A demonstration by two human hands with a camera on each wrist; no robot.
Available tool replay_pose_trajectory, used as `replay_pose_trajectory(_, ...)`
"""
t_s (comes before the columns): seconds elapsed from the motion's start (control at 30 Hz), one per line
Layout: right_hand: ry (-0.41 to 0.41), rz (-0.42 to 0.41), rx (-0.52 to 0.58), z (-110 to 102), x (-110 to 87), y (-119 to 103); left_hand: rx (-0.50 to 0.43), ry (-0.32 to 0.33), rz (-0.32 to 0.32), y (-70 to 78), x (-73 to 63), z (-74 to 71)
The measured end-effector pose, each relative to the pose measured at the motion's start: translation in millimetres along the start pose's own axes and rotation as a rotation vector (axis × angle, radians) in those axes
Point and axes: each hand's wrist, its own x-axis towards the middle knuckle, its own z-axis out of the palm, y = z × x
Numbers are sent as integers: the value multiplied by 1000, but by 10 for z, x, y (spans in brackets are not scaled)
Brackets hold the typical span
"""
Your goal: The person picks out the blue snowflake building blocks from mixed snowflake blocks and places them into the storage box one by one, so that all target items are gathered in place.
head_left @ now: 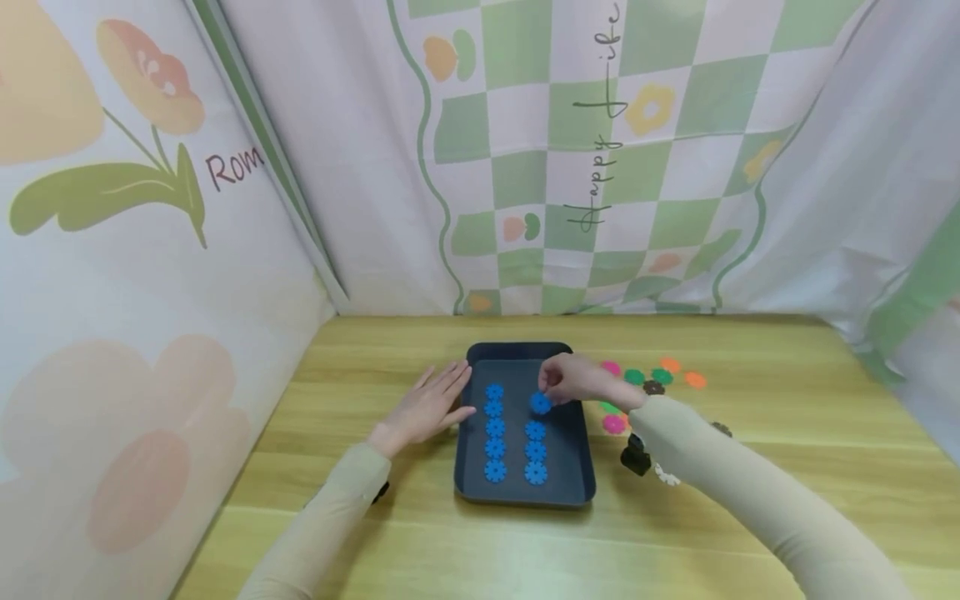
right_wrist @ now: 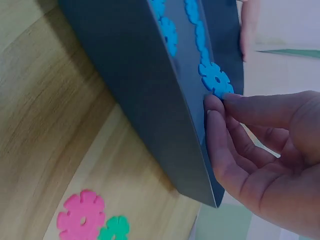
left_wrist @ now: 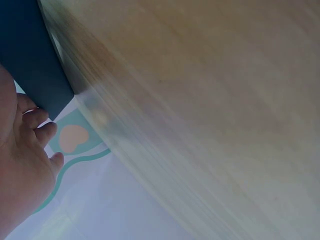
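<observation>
A dark grey tray [head_left: 517, 492] lies on the wooden table with two columns of blue notched discs in it. The left column [head_left: 495, 427] has several discs touching in a line; the right column [head_left: 536, 451] has three. Between thumb and fingertips, my right hand [head_left: 573, 377] pinches another blue disc [right_wrist: 216, 79], held over the tray above the right column. My left hand [head_left: 429, 406] rests against the tray's left rim with its fingers fairly straight. In the left wrist view, the left hand's fingers [left_wrist: 46, 131] touch the tray's outer wall [left_wrist: 30, 55].
Right of the tray lie loose discs: pink [head_left: 613, 424], green [head_left: 634, 377], orange [head_left: 695, 380], brown [head_left: 654, 387] and white [head_left: 666, 476]. A black object [head_left: 635, 457] sits near the right forearm. A patterned curtain [head_left: 585, 167] hangs behind the table [head_left: 360, 533].
</observation>
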Motion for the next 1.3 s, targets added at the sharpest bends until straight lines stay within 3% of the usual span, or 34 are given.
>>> replay_pose_trajectory(0.23, 5, -43, -121, 51, 87, -64, 5, 9, 7, -8, 9, 7)
replay_pose_trajectory(0.4, -11, -23, -147, 63, 116, -86, 8, 12, 14, -10, 3, 15)
replay_pose_trajectory(1.3, -22, 21, -147, 137, 172, -71, 4, 25, 12, -29, 0, 19)
